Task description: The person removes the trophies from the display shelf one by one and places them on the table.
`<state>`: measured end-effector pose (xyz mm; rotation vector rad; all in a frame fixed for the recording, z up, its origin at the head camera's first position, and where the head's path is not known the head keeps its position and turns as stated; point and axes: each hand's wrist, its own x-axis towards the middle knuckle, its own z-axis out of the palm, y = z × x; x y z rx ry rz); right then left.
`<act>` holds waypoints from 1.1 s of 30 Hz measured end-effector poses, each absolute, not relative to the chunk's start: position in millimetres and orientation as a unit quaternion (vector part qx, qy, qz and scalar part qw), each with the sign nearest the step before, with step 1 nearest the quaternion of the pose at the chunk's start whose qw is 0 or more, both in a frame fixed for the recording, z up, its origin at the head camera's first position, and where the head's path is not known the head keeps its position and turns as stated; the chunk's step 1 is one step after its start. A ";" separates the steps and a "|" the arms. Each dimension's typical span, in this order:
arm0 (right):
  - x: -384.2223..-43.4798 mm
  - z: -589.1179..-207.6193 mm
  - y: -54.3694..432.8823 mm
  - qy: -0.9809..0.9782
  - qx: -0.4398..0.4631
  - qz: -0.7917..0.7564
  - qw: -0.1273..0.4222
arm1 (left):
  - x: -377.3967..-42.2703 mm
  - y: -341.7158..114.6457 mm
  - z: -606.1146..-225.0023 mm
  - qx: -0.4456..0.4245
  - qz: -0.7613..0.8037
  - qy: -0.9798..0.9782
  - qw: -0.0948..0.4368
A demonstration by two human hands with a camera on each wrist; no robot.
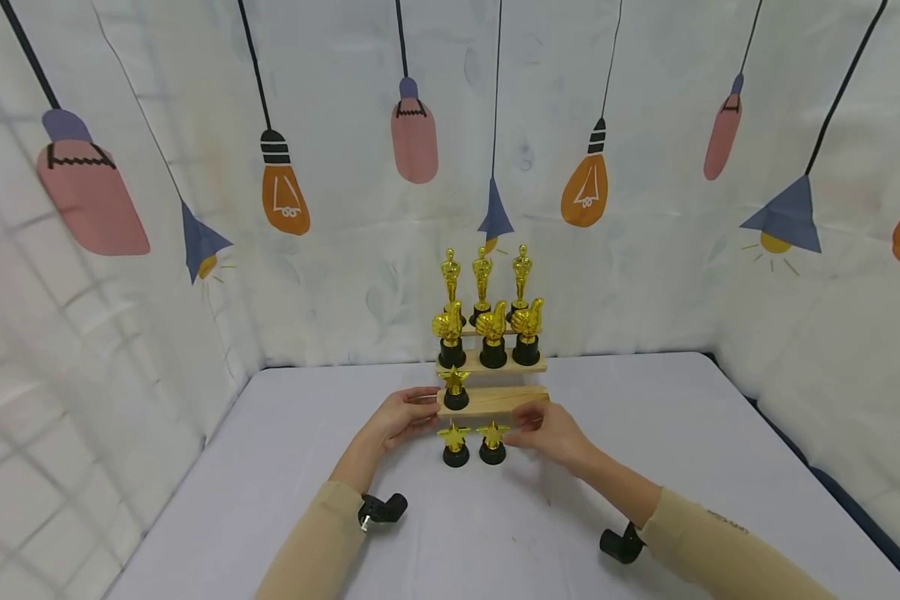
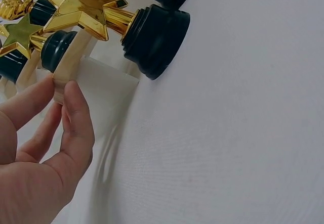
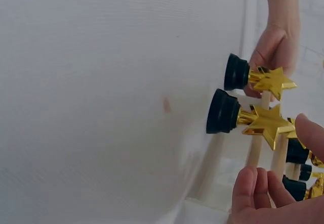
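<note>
At the left end of the lowest wooden step [image 1: 498, 402], my left hand [image 1: 401, 419] pinches the wood between thumb and fingers, also seen on the plank [image 2: 76, 57] in the left wrist view. One gold star trophy [image 1: 455, 388] with a black base stands on that step. In front, on the table, are a left star trophy [image 1: 454, 444] and a right star trophy [image 1: 492, 442]. My right hand [image 1: 553, 432] is beside the right one, fingertips by the step's right end. In the right wrist view its thumb [image 3: 310, 135] and fingers [image 3: 247, 186] stand apart near that star [image 3: 268, 125].
Behind, three gold thumbs-up trophies [image 1: 492, 333] stand on the middle step [image 1: 472, 364]. Three gold figure trophies [image 1: 482, 279] stand on the step above. A white cloth covers the table [image 1: 330, 392]; a lamp-patterned curtain [image 1: 345, 292] hangs behind.
</note>
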<state>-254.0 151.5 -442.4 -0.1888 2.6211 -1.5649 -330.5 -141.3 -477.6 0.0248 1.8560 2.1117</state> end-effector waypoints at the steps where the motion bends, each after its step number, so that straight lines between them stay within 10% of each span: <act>1: -254.3 -440.4 151.6 0.855 -0.061 -0.514 0.041 | -330.7 -141.2 -477.6 0.009 0.741 0.651 0.165; 33: -290.2 -422.4 113.0 0.829 -0.055 -0.556 0.025 | -329.7 -142.7 -479.1 0.026 0.741 0.651 0.165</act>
